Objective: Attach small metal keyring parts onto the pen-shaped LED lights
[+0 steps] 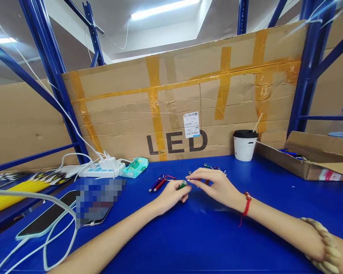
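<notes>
Big taped-up cardboard sheet (125, 121) made the backdrop here, standing behind a blue counter (217, 236). The left hand (170, 196) had its fingers curled around a small green cylinder (182, 185), one end poking out toward the other hand, I'd guess so that end was easy to get at. The right hand (217, 186) came in from the side, thumb and index nearly meeting by that end; there was a pale speck at the tips, but I honestly couldn't tell if it was gripping anything.

A purple cylinder (156, 183) and a red cylinder (160, 184) lay together just left of the left hand, probably put there for easy reach. Small colorful items (208, 166) sat behind the right hand, mostly hidden. The lidded cup (244, 148) stood farther back, past the right hand, likely to be out of elbow range.
</notes>
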`<state>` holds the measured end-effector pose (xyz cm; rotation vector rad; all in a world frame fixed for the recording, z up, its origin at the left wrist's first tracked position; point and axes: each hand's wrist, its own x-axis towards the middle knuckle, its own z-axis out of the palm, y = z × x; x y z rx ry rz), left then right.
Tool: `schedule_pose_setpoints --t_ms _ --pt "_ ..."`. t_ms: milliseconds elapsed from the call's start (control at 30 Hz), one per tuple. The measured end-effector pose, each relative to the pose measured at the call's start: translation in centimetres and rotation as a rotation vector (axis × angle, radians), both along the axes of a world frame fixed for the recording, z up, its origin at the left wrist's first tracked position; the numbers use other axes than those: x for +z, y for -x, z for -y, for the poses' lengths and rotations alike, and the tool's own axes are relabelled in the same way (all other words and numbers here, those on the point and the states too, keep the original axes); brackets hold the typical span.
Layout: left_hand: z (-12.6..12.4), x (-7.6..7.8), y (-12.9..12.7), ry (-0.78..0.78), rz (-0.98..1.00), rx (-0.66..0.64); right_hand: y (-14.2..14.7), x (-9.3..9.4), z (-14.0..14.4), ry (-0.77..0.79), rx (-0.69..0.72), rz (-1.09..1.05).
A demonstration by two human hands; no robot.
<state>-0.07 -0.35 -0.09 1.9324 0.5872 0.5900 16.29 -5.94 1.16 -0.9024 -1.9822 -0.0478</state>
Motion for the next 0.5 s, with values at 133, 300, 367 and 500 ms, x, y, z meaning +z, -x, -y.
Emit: schedule_pose_setpoints --t_ms 133,300,367,500 --pt "-0.11 -0.12 -0.07 -0.033 -0.031 -0.078 0.25 -0.04 0.10 0.033 0.080 -0.004" --pt "-0.02 -0.08 -0.03 -0.022 -0.027 -0.074 0.22 0.10 0.09 0.098 0.066 -0.034" --pt "0.02 -0.05 -0.01 -0.020 -0.035 -0.071 0.25 0.14 0.17 0.138 0.041 -0.046" --pt "0.03 -0.02 0.01 -0.034 -0.041 -0.065 0.42 0.16 0.38 0.224 0.000 -0.077"
